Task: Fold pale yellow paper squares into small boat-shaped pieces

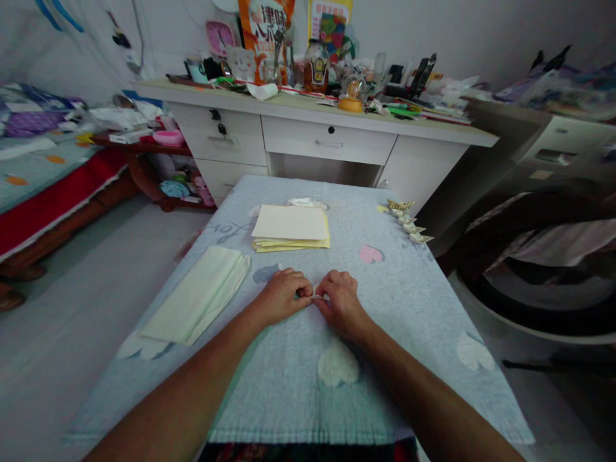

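Near the middle of the cloth-covered table (404, 308), my left hand (287, 295) and my right hand (341, 300) are close together. Both are closed in a pinch on a small piece of pale folded paper (317, 297), mostly hidden by the fingers. Beyond them lies a stack of paper sheets (289, 222), white on top with yellow below. To the left of my left hand rests a pile of larger pale-green folded paper (199, 295). Several small folded-paper pieces (409, 224) stand in a row at the far right, the farthest one dark-patterned.
Behind the table stands a white desk (332, 138) crowded with a jar (316, 66), an orange bag (266, 38) and other clutter. A front-loading washing machine (539, 192) is on the right. To the left are a bed (52, 167) and a low wooden stand (139, 146).
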The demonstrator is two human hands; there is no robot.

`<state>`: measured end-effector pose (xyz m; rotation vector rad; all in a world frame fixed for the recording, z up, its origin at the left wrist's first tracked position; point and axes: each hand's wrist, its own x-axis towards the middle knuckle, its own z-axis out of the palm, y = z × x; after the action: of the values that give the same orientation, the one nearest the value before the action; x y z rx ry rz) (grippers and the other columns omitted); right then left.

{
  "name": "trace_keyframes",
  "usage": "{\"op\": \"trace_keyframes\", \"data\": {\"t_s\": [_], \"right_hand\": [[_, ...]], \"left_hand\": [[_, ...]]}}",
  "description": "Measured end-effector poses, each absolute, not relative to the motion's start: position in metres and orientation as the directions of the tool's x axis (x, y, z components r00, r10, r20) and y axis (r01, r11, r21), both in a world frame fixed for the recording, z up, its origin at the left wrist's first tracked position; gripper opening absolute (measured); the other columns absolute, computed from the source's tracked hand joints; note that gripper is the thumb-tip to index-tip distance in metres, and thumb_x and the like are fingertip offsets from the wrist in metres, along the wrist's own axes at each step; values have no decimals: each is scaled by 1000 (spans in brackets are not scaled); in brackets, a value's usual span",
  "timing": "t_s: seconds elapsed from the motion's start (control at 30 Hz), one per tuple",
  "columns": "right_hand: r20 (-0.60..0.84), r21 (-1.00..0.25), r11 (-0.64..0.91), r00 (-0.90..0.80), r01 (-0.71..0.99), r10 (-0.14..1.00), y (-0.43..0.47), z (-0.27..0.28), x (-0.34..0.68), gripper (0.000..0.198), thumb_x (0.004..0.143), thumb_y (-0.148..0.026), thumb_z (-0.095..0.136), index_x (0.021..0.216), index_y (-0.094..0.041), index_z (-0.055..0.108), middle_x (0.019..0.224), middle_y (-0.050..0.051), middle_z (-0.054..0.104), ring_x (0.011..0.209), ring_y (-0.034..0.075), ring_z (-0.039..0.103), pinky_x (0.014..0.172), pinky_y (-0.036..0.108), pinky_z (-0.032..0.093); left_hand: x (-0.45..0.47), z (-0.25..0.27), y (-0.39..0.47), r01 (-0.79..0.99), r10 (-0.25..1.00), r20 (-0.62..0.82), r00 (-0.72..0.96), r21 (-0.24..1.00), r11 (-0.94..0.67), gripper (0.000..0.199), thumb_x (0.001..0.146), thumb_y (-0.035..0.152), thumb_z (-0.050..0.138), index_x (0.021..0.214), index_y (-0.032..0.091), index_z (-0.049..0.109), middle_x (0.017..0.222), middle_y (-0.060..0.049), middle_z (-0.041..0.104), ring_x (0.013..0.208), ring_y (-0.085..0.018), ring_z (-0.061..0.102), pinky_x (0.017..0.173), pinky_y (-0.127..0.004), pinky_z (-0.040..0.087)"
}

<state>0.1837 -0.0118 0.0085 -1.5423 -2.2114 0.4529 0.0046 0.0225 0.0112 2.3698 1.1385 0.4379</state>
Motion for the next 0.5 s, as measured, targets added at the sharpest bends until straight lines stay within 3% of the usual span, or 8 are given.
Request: {"op": "trace_keyframes", "data": {"t_s": [0.23,0.5], "right_hand": [[153,-464,345,-310,816,939,-12,10,183,3,79,-19,66,78,-19,63,100,3,56,96,21,41,84,36,28],[87,-541,254,-247,802,965,-11,15,192,9,81,-27,65,82,-19,61,96,4,54,94,20,44,82,33,31]], "left_hand": [[3,10,22,639,794,94,601,541,-547,12,80,29,63,72,20,64,73,0,63,78,-17,54,75,-29,36],[6,16,19,684,822,63,565,522,-510,17,83,29,56,71,19,64,76,-1,64,80,-18,54,75,-30,36]]}}
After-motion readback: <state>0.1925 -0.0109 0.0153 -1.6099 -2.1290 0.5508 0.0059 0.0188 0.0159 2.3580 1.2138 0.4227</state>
